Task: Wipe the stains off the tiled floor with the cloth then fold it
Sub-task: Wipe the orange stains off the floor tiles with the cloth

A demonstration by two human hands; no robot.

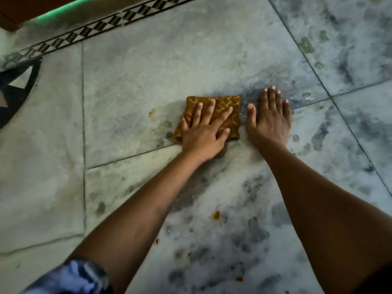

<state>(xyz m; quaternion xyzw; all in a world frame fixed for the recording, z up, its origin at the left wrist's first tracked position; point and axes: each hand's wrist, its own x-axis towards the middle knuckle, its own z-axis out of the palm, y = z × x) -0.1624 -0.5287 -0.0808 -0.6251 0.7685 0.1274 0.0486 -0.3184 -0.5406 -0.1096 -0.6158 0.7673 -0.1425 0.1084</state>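
A folded brown cloth [228, 103] with a yellow lattice pattern lies flat on the grey marbled tiled floor [159, 71] at the middle of the view. My left hand [204, 129] presses down on it with straight, spread fingers. Just to the right of the cloth, my right hand [269, 117] rests flat on the bare tile, fingers straight, not touching the cloth. An orange-brown stain [152, 112] sits left of the cloth. Another orange stain [216, 215] lies between my forearms, and small orange specks [239, 279] are scattered nearer to me.
A black-and-white patterned border strip [89, 31] runs along the far left, with a wooden edge [25, 11] lit green behind it. A dark inlaid curve [19, 92] marks the floor at the left. Grout lines cross the tiles.
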